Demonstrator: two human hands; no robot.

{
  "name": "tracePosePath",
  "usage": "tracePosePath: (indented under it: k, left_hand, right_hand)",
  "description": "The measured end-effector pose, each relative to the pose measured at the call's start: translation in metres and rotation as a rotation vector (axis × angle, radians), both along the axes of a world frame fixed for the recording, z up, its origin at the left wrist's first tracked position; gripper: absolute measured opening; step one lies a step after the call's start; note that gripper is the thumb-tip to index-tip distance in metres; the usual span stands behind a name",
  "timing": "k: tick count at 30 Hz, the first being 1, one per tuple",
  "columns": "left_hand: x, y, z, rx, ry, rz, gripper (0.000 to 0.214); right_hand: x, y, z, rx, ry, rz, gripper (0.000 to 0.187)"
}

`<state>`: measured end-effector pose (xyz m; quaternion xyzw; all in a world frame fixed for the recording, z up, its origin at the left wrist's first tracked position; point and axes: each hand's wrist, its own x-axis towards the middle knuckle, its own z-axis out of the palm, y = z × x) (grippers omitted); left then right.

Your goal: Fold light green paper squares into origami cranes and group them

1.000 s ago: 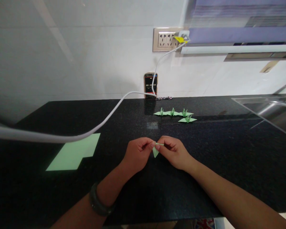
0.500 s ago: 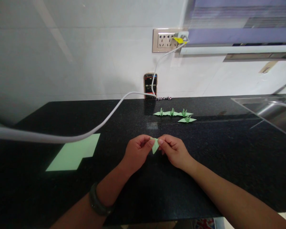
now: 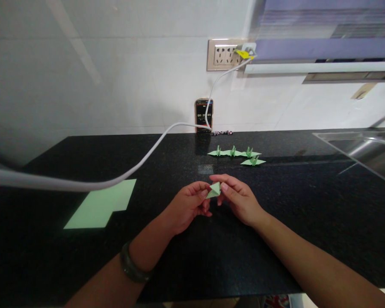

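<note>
A small piece of folded light green paper (image 3: 215, 189) is held above the black counter between my two hands. My left hand (image 3: 189, 205) pinches its lower left corner between thumb and forefinger, the other fingers curled beneath. My right hand (image 3: 239, 197) grips the paper's right side with the thumb, its forefinger reaching over behind it. Beyond the hands stand several folded green paper cranes, three in a row and one crane (image 3: 253, 161) in front at the right. Flat sheets of green paper (image 3: 99, 205) lie on the counter at the left.
A white cable (image 3: 141, 164) crosses the view from the left to the wall socket (image 3: 226, 54). A phone (image 3: 204, 115) showing a running timer leans on the wall, a beaded strap (image 3: 223, 133) beside it. A metal sink (image 3: 368, 149) is set into the counter (image 3: 179, 265) at the right.
The folded paper has turned, its tip now pointing lower left instead of straight down. My right forefinger has lifted and stretched out, and the left fingers have loosened below the paper.
</note>
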<state>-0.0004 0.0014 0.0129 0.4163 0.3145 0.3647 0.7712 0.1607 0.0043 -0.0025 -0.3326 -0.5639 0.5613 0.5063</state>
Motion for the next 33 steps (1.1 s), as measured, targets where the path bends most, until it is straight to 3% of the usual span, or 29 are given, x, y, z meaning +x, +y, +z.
tracePosePath:
  k: [5, 10, 14, 17, 25, 33]
  left_hand:
    - [0.001, -0.002, -0.001, -0.027, -0.049, -0.021, 0.012]
    - [0.006, -0.003, -0.002, 0.047, 0.096, -0.034, 0.016]
    - [0.008, -0.003, -0.001, 0.17, 0.18, 0.137, 0.023]
    - [0.007, -0.003, 0.0, 0.17, 0.136, 0.246, 0.025]
    - [0.007, -0.003, 0.004, 0.14, 0.115, 0.32, 0.022]
    - [0.006, -0.003, 0.003, 0.174, 0.122, 0.31, 0.017]
  right_hand:
    - [0.0, -0.002, 0.001, 0.024, 0.019, 0.018, 0.015]
    - [-0.002, -0.003, 0.003, -0.06, 0.061, 0.057, 0.014]
    - [-0.003, -0.002, 0.005, -0.098, -0.007, -0.063, 0.018]
    - [-0.004, -0.003, 0.007, -0.104, -0.06, -0.145, 0.021]
    - [-0.005, -0.006, 0.011, -0.105, -0.07, -0.086, 0.02]
    - [-0.006, -0.005, 0.009, -0.117, -0.073, -0.042, 0.017]
